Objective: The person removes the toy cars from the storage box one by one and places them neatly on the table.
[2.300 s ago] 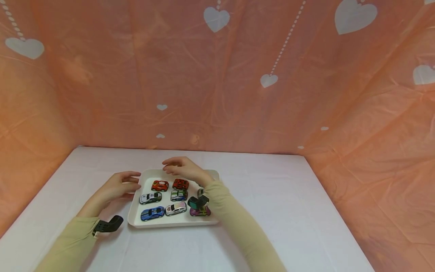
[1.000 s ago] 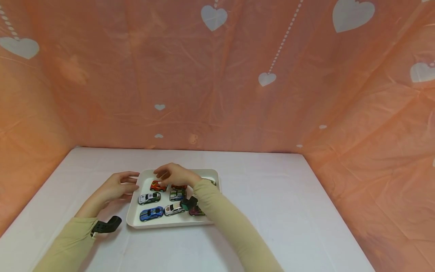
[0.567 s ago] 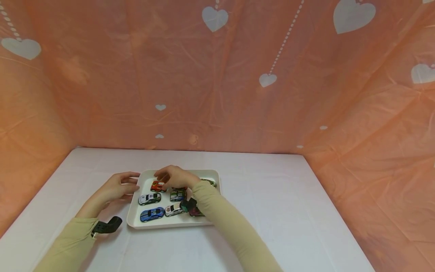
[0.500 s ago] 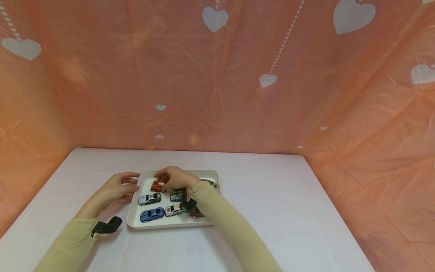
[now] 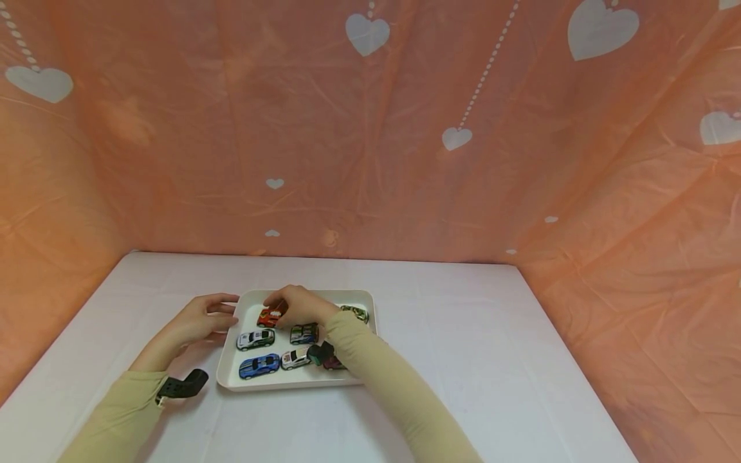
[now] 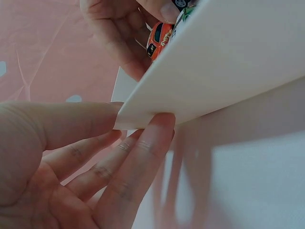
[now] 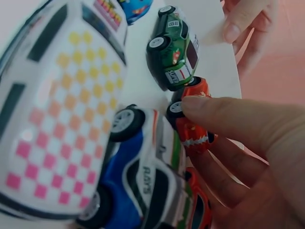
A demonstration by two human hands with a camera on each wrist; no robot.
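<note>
In the head view, a white tray [image 5: 278, 384] carries several small toy cars. My right hand [image 5: 301, 305] reaches over its back part and pinches a red toy car [image 5: 269, 316]. The right wrist view has the thumb on one side of that red toy car [image 7: 193, 121] and fingers round the other. My left hand [image 5: 199, 319] holds the tray's left rim; seen from the left wrist, fingers [image 6: 159, 131] press the outer wall and the thumb tip meets the rim. A second red car [image 7: 199, 200] is hidden under my right hand in the head view.
Also in the tray are a silver car [image 5: 255, 339], a blue car [image 5: 258, 366], a checkered white car [image 5: 296, 358], a striped car [image 5: 303, 334], a green-yellow car [image 5: 356, 313] and a partly covered dark red car [image 5: 334, 363]. The tray stands on a white table [image 5: 463, 360] before an orange curtain [image 5: 324, 128].
From above the tray's back edge, my right hand has come down and left to the red toy car, and its fingers have closed round it. My left hand has stayed at the rim.
</note>
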